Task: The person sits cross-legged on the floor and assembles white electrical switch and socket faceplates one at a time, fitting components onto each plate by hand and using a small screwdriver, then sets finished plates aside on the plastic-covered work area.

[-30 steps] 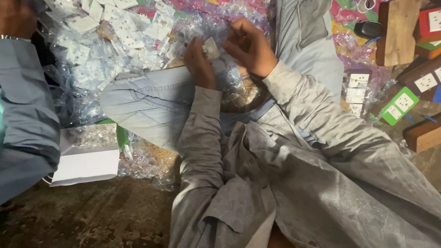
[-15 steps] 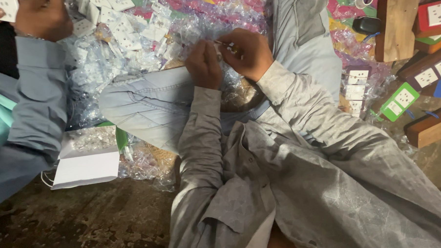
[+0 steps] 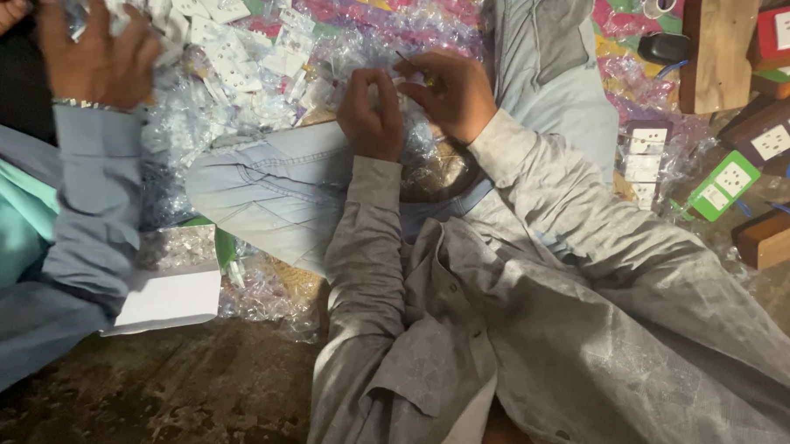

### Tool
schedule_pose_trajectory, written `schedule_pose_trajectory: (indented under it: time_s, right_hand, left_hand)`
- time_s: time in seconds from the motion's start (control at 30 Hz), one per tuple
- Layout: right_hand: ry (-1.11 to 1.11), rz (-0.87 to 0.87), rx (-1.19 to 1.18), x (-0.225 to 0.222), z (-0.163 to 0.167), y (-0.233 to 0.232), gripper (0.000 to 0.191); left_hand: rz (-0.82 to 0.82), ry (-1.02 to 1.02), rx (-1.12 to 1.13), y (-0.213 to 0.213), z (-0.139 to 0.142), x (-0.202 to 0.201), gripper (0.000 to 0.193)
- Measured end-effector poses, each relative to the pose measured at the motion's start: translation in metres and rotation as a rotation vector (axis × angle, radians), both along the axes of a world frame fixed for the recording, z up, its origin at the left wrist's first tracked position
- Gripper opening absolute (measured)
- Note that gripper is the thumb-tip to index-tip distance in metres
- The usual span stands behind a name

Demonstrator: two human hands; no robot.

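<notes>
Right hand pinching thin screwdriver, long axis pointing up-left; left hand curled, contents hidden.

Glossy crinkled plastic wrap (seemingly cellophane) — matt wooden blocks, rough floor.

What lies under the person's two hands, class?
Under the left hand and right hand lie clear plastic wrappers heaped over the lap. What the fingers enclose is covered; only a thin tool tip shows.
</notes>
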State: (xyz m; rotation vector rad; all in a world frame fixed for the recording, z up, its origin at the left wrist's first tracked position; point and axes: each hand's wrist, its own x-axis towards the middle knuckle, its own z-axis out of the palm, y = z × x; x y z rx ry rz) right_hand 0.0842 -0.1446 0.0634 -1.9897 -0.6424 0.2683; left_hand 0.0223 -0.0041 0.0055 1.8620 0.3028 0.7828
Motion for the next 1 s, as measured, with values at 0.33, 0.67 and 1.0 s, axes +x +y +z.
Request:
schedule_pose_trajectory:
  time_s: [0.33,0.67,1.0]
  right_hand:
    - [-0.313,0.182,-0.067,-0.004,0.009,-0.003,0.029]
    - [-0.397,0.287,-0.053,-0.003,0.024,-0.010,0.033]
    - [-0.454,0.271,-0.105,-0.015,0.032,-0.012,0.033]
  left_hand:
    - [-0.052,0.067,-0.387,0.010,-0.045,0.007,0.043]
    - [-0.161,0.142,-0.241,0.017,-0.039,0.006,0.061]
    - [-0.322,0.039,-0.309,0.012,-0.026,0.002,0.043]
